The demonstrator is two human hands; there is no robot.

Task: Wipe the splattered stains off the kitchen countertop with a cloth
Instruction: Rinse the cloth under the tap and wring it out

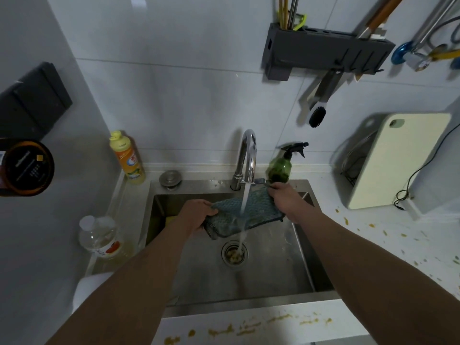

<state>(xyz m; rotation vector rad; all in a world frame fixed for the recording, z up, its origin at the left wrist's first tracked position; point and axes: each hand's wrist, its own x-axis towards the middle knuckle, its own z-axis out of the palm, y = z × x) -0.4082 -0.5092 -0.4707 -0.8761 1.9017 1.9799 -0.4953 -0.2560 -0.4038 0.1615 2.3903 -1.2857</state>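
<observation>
Cloth (pixel 245 215) edges hidden inside left hand (pixel 196 215), right hand (pixel 283 197).

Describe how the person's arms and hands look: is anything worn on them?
Both forearms are bare, with no sleeves in view. The left hand and right hand wear no gloves, and no rings, watch or bracelets show. No markings can be seen.
</observation>
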